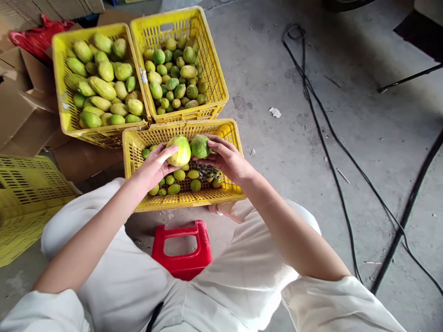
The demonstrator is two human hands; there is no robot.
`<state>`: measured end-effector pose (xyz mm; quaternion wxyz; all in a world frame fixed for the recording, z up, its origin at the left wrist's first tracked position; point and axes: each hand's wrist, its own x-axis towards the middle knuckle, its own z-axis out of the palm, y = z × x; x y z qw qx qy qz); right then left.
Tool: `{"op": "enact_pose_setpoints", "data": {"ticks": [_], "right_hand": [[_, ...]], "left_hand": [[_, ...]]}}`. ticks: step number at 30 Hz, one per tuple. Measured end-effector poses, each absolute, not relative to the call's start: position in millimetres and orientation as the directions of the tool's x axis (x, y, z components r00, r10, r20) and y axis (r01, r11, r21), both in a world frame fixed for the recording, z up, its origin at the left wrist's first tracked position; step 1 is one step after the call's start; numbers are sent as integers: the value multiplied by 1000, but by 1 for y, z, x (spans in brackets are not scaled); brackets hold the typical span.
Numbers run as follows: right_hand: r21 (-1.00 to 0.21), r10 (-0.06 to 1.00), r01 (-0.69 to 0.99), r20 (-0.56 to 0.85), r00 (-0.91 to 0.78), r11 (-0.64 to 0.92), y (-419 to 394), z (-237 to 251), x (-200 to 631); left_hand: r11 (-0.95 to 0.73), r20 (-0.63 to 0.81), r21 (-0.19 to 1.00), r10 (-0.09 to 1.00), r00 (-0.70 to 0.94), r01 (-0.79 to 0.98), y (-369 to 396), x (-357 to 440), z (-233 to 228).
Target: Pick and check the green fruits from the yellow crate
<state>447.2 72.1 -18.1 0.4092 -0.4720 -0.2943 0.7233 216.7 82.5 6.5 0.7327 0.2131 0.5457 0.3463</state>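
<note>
A big yellow-green fruit (179, 150) is held in the left hand (152, 168), and a smaller green fruit (200, 146) is gripped by the right hand (228, 159). Both are held over the near yellow crate (187, 198) (only a few small fruits lie in it). A soft grip is best, so no fruit gets squashed. Each fruit should be turned slowly and looked at all round, one at a time.

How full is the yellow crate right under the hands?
Mostly empty. The near crate holds only a scattered layer of small green fruits, and its mesh floor shows between them.
</note>
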Motion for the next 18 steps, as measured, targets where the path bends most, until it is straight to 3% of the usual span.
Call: {"op": "enact_pose_setpoints", "data": {"ticks": [18], "right_hand": [[-813,868,-306,-448,-212,-495,71,-20,449]], "left_hand": [[691,-711,618,695,107,-376,86,216,2]]}}
